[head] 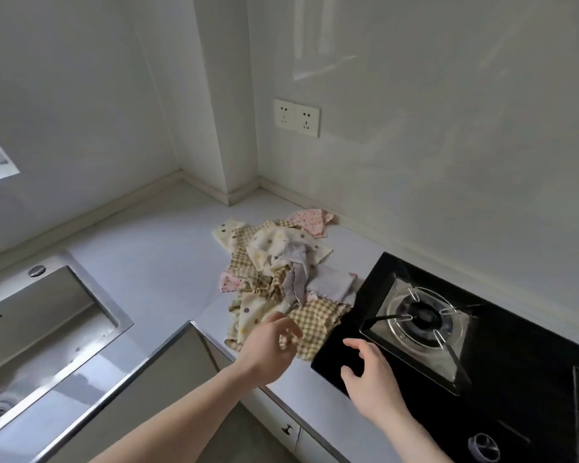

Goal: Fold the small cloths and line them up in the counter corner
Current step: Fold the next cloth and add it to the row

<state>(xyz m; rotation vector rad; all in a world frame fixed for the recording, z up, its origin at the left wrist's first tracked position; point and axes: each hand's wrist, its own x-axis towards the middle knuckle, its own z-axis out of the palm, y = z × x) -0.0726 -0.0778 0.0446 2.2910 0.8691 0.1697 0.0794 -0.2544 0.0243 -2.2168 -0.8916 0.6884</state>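
The sink lies at my left. My left hand hovers, fingers loosely curled and holding nothing, at the near edge of the cloths heaped unfolded on the counter. My right hand hangs relaxed and empty over the hob.

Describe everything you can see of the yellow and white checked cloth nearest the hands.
The yellow and white checked cloth is a small piece of thin woven fabric with a scalloped edge. It lies unfolded and rumpled at the near end of the cloth pile on the pale counter, its right edge reaching the black glass hob. A cream dotted cloth lies against its left side. The left hand is over its near left corner, fingers curled; whether they grip it cannot be told.
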